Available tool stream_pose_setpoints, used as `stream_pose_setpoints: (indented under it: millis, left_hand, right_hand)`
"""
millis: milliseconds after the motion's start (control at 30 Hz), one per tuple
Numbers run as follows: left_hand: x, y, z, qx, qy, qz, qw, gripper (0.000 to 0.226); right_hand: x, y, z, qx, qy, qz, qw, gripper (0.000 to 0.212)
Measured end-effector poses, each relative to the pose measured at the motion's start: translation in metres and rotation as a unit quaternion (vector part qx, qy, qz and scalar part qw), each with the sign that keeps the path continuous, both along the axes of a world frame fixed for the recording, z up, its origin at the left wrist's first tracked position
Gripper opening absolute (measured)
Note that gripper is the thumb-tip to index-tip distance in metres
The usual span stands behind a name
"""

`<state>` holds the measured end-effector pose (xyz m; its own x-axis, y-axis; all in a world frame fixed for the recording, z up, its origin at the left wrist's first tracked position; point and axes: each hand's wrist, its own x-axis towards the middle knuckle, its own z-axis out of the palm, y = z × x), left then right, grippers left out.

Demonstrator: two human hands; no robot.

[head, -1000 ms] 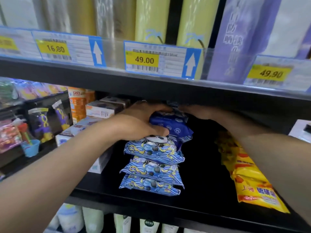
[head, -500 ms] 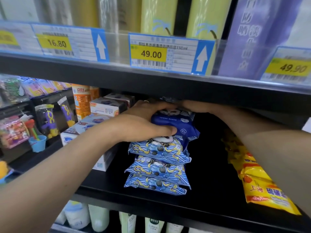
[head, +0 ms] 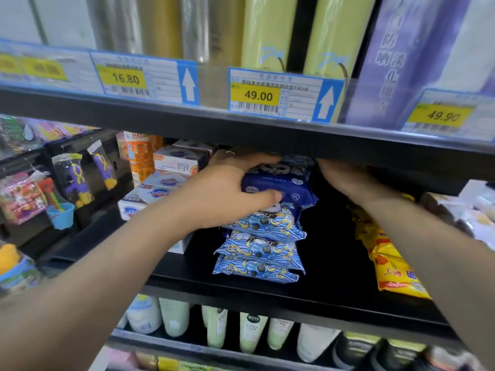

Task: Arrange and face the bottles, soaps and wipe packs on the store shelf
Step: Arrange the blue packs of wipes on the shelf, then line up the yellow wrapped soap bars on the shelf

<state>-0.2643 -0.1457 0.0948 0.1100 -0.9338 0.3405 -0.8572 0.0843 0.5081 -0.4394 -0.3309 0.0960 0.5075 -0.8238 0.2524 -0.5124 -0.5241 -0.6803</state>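
Atop the stack, a dark blue panda-printed wipe pack (head: 278,183) sits in the left hand's (head: 227,194) curled grip.

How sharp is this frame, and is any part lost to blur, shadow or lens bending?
Head view: the 49.00 price tag reads sharply; the far-left tags are smeared. The right hand sits in shadow under the upper shelf, fingers unclear. The left hand on the dark blue wipe pack is well lit. Shelf edges bow from the wide-angle lens.

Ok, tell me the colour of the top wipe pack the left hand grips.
Dark blue wipe pack with a panda print, head view.
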Motion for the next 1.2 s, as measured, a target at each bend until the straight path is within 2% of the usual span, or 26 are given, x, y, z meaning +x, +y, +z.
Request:
stream_pose_setpoints:
  millis: [100, 233, 367, 567, 767, 933, 1067, 1200]
  left_hand:
    - [-0.005, 0.013, -0.003, -0.036, 0.026, -0.025, 0.999, 0.053]
    - [-0.014, 0.029, -0.011, -0.105, 0.029, -0.035, 0.993, 0.050]
    - [-0.034, 0.044, -0.023, -0.120, -0.002, -0.063, 0.991, 0.054]
    - [-0.084, 0.063, -0.036, -0.108, 0.017, -0.131, 0.985, 0.053]
    - [-0.138, 0.047, -0.070, -0.058, 0.028, -0.172, 0.983, 0.049]
    - [-0.175, 0.005, -0.102, -0.026, 0.037, -0.127, 0.991, 0.041]
    - [-0.204, -0.035, -0.128, 0.000, 0.036, -0.047, 0.998, 0.037]
    - [-0.216, -0.049, -0.151, 0.034, -0.059, 0.035, 0.997, 0.046]
  right_hand:
    - [-0.021, 0.025, -0.003, -0.050, -0.120, -0.076, 0.989, 0.036]
    - [-0.056, 0.065, -0.027, -0.001, -0.191, -0.124, 0.974, 0.019]
    - [-0.090, 0.116, -0.055, -0.006, -0.172, -0.130, 0.976, 0.023]
    - [-0.139, 0.168, -0.089, 0.016, -0.143, -0.151, 0.978, 0.024]
    - [-0.188, 0.168, -0.108, -0.009, -0.123, -0.163, 0.979, 0.027]
    - [-0.232, 0.144, -0.126, -0.021, -0.143, -0.130, 0.981, 0.032]
    - [-0.269, 0.121, -0.136, 0.001, -0.138, -0.079, 0.987, 0.031]
    - [-0.294, 0.098, -0.142, -0.031, -0.100, -0.037, 0.994, 0.028]
